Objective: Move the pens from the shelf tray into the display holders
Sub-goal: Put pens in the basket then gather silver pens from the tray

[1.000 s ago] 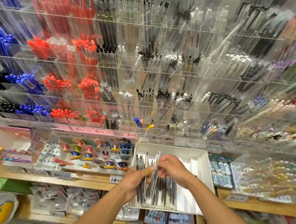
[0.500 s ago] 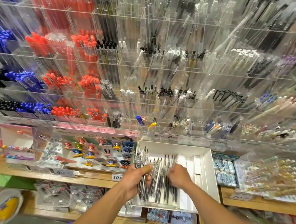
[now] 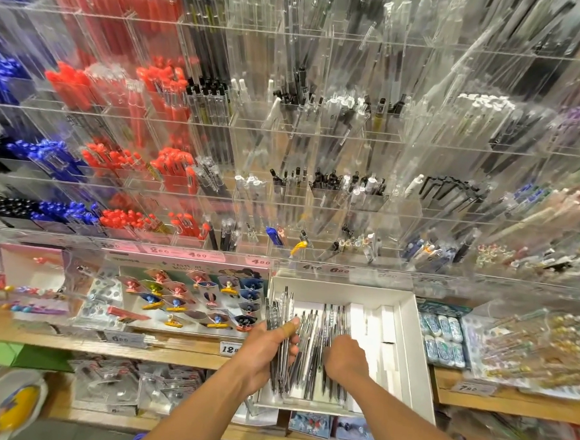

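Pens point(image 3: 321, 345) lie loose in white tray point(image 3: 408, 331) on wooden shelf point(image 3: 183, 350). Left hand point(image 3: 265, 352) grips a bundle point(image 3: 279, 322), fingers curled round it. Right hand point(image 3: 345, 359) reaches among them (fingers hidden, state unclear). Clear display holders point(image 3: 318, 194) stand above.

Glossy clear acrylic display holders point(image 3: 331, 195), matt white card tray point(image 3: 407, 334), wooden shelf point(image 3: 50, 335)

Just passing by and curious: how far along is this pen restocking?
Early to midway, it seems. The clear display holders above already hold many pens, though which came from this tray can't be told. In hand: the left hand grips a bundle of pens, and the right hand reaches into the white tray. Left: a row of loose pens lying in the tray.
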